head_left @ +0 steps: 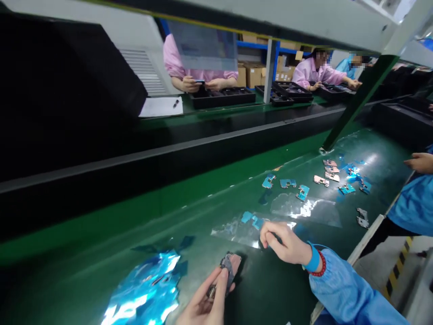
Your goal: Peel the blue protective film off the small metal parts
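Observation:
My left hand point(211, 295) is closed around a small phone circuit board point(233, 262) with grey and copper-coloured faces, held low over the green bench. Further right, my right hand point(287, 243), wearing a blue wrist strap point(314, 257), has its fingers curled together. A cut-out piece of blue film point(252, 220) meets its index finger, and I cannot tell whether the fingers grip it. Beneath that hand lies a clear plastic sheet point(233, 230). Left of my left hand is a shiny heap of blue film point(145, 289).
Several boards, some blue-filmed point(287, 183) and some copper-coloured point(321, 180), lie on the bench point(270, 289) to the right. A green post point(358, 101) rises behind them. A neighbour's hand point(419, 162) reaches in at right. Across a dark divider point(216, 144), people handle black trays point(225, 98).

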The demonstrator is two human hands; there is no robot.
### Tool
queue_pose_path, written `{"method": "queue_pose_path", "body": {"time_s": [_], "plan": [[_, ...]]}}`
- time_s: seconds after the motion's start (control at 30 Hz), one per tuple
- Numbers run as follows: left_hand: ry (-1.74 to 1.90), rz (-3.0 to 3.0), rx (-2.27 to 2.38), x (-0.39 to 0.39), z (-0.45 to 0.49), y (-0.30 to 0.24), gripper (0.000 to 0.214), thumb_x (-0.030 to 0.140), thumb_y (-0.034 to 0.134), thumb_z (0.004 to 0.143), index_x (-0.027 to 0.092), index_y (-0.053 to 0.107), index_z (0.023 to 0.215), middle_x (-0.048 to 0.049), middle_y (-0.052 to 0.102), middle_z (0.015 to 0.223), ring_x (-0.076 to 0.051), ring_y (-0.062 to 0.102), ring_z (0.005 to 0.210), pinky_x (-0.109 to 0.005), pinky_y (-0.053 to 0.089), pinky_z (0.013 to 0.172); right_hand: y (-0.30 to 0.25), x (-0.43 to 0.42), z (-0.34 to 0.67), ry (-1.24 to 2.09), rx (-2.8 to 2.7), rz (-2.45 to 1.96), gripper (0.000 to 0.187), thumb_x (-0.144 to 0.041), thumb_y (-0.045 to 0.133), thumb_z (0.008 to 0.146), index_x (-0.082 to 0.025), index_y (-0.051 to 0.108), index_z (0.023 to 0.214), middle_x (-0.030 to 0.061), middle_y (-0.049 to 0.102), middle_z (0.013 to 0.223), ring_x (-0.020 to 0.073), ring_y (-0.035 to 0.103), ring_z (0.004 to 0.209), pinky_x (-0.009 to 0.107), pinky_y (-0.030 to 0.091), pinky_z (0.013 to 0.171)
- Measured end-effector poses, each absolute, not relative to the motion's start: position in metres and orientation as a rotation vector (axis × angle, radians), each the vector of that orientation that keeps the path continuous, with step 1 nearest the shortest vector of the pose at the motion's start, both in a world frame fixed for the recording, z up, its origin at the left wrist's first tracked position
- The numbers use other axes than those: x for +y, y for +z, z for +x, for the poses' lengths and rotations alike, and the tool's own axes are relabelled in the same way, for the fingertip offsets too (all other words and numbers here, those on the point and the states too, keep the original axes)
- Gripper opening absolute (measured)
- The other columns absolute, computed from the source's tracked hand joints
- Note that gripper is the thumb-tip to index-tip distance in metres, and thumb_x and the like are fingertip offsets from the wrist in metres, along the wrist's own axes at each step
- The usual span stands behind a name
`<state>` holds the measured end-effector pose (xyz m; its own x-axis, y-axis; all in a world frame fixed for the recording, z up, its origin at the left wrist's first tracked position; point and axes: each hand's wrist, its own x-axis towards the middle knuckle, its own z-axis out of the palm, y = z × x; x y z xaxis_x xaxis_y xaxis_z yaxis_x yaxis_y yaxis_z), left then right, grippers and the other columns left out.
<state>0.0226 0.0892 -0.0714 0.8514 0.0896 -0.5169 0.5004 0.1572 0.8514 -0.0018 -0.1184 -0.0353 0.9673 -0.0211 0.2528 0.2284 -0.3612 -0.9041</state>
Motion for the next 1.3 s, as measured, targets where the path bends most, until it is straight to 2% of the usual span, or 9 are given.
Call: {"method": "queue_pose_path", "body": {"time_s": [0.17, 0.3, 0.57, 0.67, 0.8, 0.9, 1.03, 1.2, 1.3], "plan": [[-0.262, 1.427, 0.531, 0.081, 0.019, -0.057, 0.048, 0.038, 0.088, 0.045, 0.011, 0.074, 0.081, -0.0080, 0.073, 0.083, -0.020, 0.070, 0.066, -0.019, 0.060, 0.062, -0.046, -0.119, -0.005, -0.186, -0.037, -1.706, 0.016, -0.027, 0.051, 0.093, -0.015, 0.063, 0.092, 0.0033, 0.062, 0.071, 0.0137, 0.060, 0.065, 0.023, 0.049, 0.059], [-0.228, 1.447, 0.514, 0.079, 0.018, -0.056, 0.047, 0.038, 0.087, 0.046, 0.012, 0.074, 0.082, -0.0074, 0.073, 0.079, -0.018, 0.069, 0.061, -0.017, 0.059, 0.060, -0.050, -0.121, -0.007, -0.193, 0.052, -1.511, 0.019, -0.035, 0.062, 0.089, -0.016, 0.067, 0.088, 0.0041, 0.066, 0.070, 0.0150, 0.064, 0.066, 0.026, 0.054, 0.064], [-0.221, 1.497, 0.424, 0.079, 0.015, -0.068, 0.043, 0.041, 0.085, 0.057, 0.012, 0.074, 0.088, -0.0068, 0.073, 0.077, -0.017, 0.070, 0.061, -0.017, 0.059, 0.060, -0.050, -0.123, -0.010, -0.120, 0.144, -1.319, 0.031, -0.048, 0.067, 0.085, -0.017, 0.068, 0.085, 0.0032, 0.065, 0.065, 0.0138, 0.063, 0.058, 0.024, 0.055, 0.056], [-0.237, 1.455, 0.404, 0.076, 0.012, -0.063, 0.041, 0.041, 0.084, 0.058, 0.013, 0.075, 0.086, -0.0065, 0.073, 0.078, -0.019, 0.070, 0.065, -0.018, 0.060, 0.061, -0.047, -0.122, -0.012, -0.115, 0.154, -1.347, 0.029, -0.046, 0.065, 0.087, -0.018, 0.068, 0.084, 0.0024, 0.065, 0.063, 0.0138, 0.063, 0.059, 0.024, 0.054, 0.059], [-0.265, 1.439, 0.365, 0.072, 0.007, -0.053, 0.035, 0.038, 0.083, 0.060, 0.015, 0.075, 0.085, -0.0058, 0.073, 0.074, -0.019, 0.069, 0.059, -0.019, 0.060, 0.056, -0.046, -0.114, -0.012, -0.125, 0.190, -1.451, 0.018, -0.034, 0.067, 0.088, -0.017, 0.070, 0.082, 0.0028, 0.066, 0.065, 0.0141, 0.063, 0.062, 0.024, 0.053, 0.062], [-0.272, 1.440, 0.314, 0.071, 0.004, -0.046, 0.030, 0.036, 0.081, 0.065, 0.016, 0.075, 0.087, -0.0056, 0.073, 0.074, -0.019, 0.069, 0.058, -0.020, 0.060, 0.056, -0.046, -0.103, -0.011, -0.141, 0.221, -1.526, 0.013, -0.030, 0.066, 0.087, -0.018, 0.071, 0.084, 0.0055, 0.069, 0.080, 0.0166, 0.067, 0.076, 0.025, 0.055, 0.070], [-0.275, 1.461, 0.240, 0.070, 0.000, -0.040, 0.024, 0.034, 0.078, 0.069, 0.017, 0.076, 0.087, -0.0060, 0.073, 0.075, -0.020, 0.069, 0.056, -0.021, 0.060, 0.055, -0.044, -0.088, -0.014, -0.074, 0.191, -1.549, 0.019, -0.030, 0.062, 0.090, -0.020, 0.069, 0.105, 0.0078, 0.070, 0.103, 0.0205, 0.066, 0.096, 0.030, 0.057, 0.082], [-0.248, 1.468, 0.171, 0.070, 0.000, -0.040, 0.018, 0.029, 0.076, 0.072, 0.020, 0.076, 0.087, -0.0044, 0.072, 0.071, -0.017, 0.068, 0.052, -0.018, 0.058, 0.052, -0.041, -0.080, -0.018, -0.049, 0.211, -1.510, 0.017, -0.032, 0.064, 0.088, -0.020, 0.074, 0.094, 0.0050, 0.073, 0.085, 0.0188, 0.070, 0.072, 0.027, 0.061, 0.067], [-0.216, 1.493, 0.119, 0.069, 0.000, -0.045, 0.016, 0.029, 0.074, 0.074, 0.021, 0.077, 0.087, -0.0047, 0.073, 0.076, -0.018, 0.069, 0.055, -0.019, 0.059, 0.053, -0.040, -0.081, -0.015, -0.027, 0.230, -1.473, 0.017, -0.034, 0.068, 0.085, -0.021, 0.075, 0.092, 0.0046, 0.073, 0.083, 0.0190, 0.070, 0.071, 0.026, 0.060, 0.066]]}}
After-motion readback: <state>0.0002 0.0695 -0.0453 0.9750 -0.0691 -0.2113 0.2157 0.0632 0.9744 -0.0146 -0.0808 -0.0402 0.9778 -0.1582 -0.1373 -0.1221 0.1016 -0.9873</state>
